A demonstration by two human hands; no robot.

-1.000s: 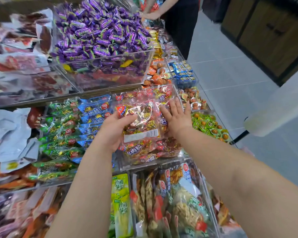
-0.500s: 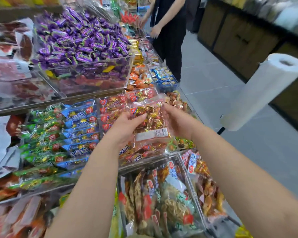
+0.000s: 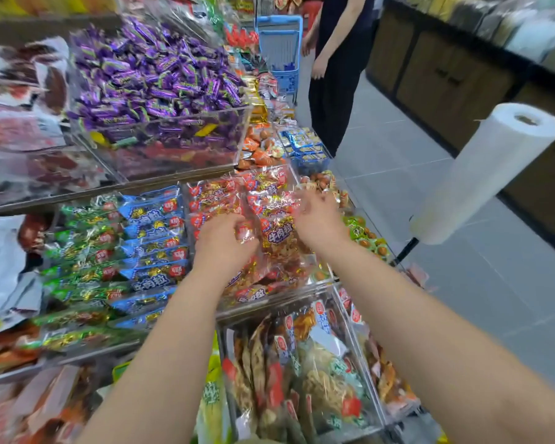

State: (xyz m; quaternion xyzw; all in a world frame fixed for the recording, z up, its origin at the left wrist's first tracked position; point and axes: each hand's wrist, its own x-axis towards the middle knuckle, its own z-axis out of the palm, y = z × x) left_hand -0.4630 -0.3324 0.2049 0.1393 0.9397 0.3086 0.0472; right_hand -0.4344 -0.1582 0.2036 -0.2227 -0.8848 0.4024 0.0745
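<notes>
A clear bin point(image 3: 321, 285) holds several red snack packets point(image 3: 215, 200). One red packet of wrapped sweets point(image 3: 277, 233) lies on top of the pile between my hands. My left hand point(image 3: 223, 243) has its fingers curled onto that packet's left edge. My right hand point(image 3: 316, 216) is just to the packet's right, motion-blurred, with fingers stretched forward over the pile. Whether it touches the packet is unclear.
Blue packets point(image 3: 154, 238) and green packets point(image 3: 84, 251) fill the bins to the left, purple sweets point(image 3: 154, 75) the bin above. A white roll of bags point(image 3: 487, 174) stands to the right. A person in black point(image 3: 337, 68) stands by a blue basket point(image 3: 281, 49) in the aisle.
The packet I held up in both hands has come down onto the pile in the bin. My right hand has let go and shifted right; the camera has tilted up.
</notes>
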